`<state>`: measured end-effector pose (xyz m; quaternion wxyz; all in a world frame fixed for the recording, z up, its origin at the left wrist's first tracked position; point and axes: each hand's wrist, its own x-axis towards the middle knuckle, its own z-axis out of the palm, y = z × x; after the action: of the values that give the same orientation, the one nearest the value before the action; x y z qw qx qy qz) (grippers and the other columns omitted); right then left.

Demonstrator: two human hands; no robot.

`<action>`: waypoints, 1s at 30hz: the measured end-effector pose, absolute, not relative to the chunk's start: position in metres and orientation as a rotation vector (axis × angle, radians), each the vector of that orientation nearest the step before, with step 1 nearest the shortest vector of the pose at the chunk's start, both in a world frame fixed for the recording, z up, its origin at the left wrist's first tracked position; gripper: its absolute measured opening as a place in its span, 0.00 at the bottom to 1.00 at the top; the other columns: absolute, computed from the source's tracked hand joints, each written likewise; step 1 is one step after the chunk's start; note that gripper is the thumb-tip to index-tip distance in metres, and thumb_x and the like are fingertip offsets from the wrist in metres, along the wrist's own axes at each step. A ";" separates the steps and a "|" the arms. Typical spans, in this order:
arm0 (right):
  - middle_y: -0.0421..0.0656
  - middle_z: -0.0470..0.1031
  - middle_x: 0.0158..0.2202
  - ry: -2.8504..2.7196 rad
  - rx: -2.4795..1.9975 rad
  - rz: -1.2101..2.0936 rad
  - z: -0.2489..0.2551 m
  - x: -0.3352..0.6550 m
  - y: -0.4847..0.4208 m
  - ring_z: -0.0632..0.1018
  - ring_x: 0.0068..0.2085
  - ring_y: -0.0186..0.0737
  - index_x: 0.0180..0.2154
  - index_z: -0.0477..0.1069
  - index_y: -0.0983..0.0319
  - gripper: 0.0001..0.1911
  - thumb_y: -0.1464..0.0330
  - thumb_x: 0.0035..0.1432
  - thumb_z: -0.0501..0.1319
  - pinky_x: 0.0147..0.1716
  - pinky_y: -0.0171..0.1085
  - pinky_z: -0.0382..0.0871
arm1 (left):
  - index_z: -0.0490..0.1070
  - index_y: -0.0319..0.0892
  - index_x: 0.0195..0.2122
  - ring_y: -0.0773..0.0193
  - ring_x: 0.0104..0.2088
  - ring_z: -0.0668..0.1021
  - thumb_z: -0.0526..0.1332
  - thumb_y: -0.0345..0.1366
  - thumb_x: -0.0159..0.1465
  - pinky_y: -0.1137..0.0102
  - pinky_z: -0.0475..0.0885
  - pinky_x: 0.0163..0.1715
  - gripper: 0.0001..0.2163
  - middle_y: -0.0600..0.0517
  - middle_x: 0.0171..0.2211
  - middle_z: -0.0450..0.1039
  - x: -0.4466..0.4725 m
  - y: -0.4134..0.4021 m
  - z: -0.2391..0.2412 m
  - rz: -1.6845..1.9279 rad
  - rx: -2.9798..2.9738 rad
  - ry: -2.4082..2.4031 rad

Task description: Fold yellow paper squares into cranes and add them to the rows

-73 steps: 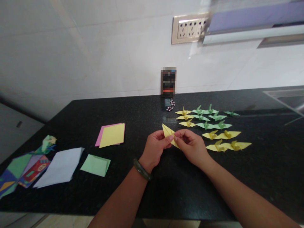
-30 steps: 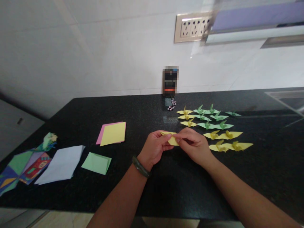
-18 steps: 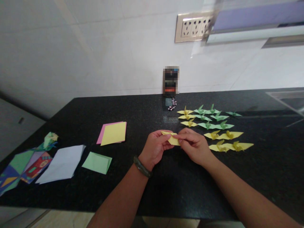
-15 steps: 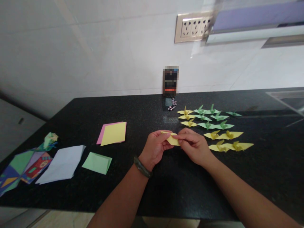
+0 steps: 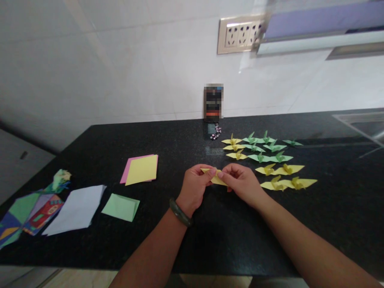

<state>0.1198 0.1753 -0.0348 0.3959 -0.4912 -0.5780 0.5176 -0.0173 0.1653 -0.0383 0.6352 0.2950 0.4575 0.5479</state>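
Observation:
Both of my hands pinch one folded yellow paper piece (image 5: 216, 178) just above the black counter (image 5: 210, 240). My left hand (image 5: 196, 188), with a dark green bangle at the wrist, grips its left end between thumb and fingers. At the paper's right end, my right hand (image 5: 243, 185) is closed on it with the fingertips pressed together. Most of the folded piece is hidden between the fingers.
Rows of finished yellow and green paper cranes (image 5: 271, 160) lie right of my hands. A yellow sheet on a pink one (image 5: 141, 169), a green sheet (image 5: 121, 207), a white sheet (image 5: 76, 210) and patterned papers (image 5: 28, 212) lie left. A small dark box (image 5: 213, 103) stands by the wall.
The yellow piece, earlier held up with a point sticking out, now lies flatter and lower between my fingers. Both hands stayed in the same spot.

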 end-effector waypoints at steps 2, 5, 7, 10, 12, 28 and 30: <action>0.35 0.63 0.16 -1.546 -1.256 1.289 -0.035 0.120 0.175 0.64 0.16 0.28 0.21 0.65 0.62 0.16 0.57 0.46 0.62 0.14 0.29 0.57 | 0.71 0.37 0.25 0.71 0.22 0.72 0.68 0.36 0.45 0.73 0.68 0.25 0.10 0.55 0.21 0.70 -0.017 0.165 -0.039 1.255 0.727 1.058; 0.35 0.62 0.14 -1.581 -1.267 1.253 -0.035 0.120 0.174 0.63 0.16 0.28 0.21 0.66 0.63 0.16 0.56 0.48 0.61 0.15 0.29 0.56 | 0.71 0.38 0.28 0.71 0.22 0.72 0.67 0.34 0.46 0.73 0.67 0.26 0.09 0.55 0.22 0.71 -0.016 0.164 -0.038 1.268 0.776 1.058; 0.35 0.62 0.14 -1.607 -1.276 1.220 -0.035 0.120 0.174 0.63 0.16 0.29 0.21 0.67 0.63 0.16 0.57 0.49 0.60 0.15 0.30 0.55 | 0.71 0.38 0.30 0.71 0.22 0.72 0.67 0.33 0.46 0.74 0.66 0.26 0.10 0.55 0.22 0.72 -0.016 0.164 -0.038 1.294 0.785 1.064; 0.35 0.63 0.14 -1.679 -1.250 1.175 -0.036 0.122 0.173 0.63 0.17 0.29 0.22 0.67 0.63 0.15 0.58 0.52 0.58 0.17 0.30 0.55 | 0.71 0.38 0.30 0.71 0.22 0.72 0.67 0.32 0.46 0.74 0.66 0.26 0.10 0.55 0.22 0.72 -0.017 0.164 -0.036 1.329 0.778 1.076; 0.35 0.64 0.15 -1.713 -1.206 1.196 -0.036 0.124 0.173 0.64 0.18 0.29 0.24 0.67 0.63 0.15 0.59 0.54 0.57 0.18 0.30 0.57 | 0.71 0.38 0.30 0.71 0.22 0.71 0.66 0.32 0.46 0.74 0.66 0.25 0.10 0.56 0.21 0.71 -0.018 0.164 -0.035 1.335 0.746 1.060; 0.37 0.65 0.17 -1.639 -1.221 1.220 -0.043 0.126 0.178 0.65 0.17 0.29 0.26 0.68 0.64 0.14 0.60 0.54 0.56 0.18 0.30 0.57 | 0.70 0.36 0.31 0.70 0.25 0.73 0.66 0.43 0.49 0.74 0.68 0.26 0.15 0.52 0.26 0.71 -0.017 0.163 -0.036 1.194 0.677 0.997; 0.37 0.65 0.16 -1.656 -1.224 1.223 -0.043 0.125 0.177 0.65 0.18 0.29 0.26 0.69 0.64 0.14 0.61 0.55 0.56 0.18 0.30 0.57 | 0.70 0.36 0.27 0.71 0.25 0.72 0.68 0.40 0.47 0.75 0.67 0.25 0.13 0.53 0.25 0.71 -0.017 0.164 -0.038 1.201 0.663 1.008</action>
<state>0.1249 0.1770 -0.0430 0.3648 -0.4757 -0.6437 0.4756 -0.0174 0.1637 -0.0378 0.6590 0.2931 0.4453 0.5306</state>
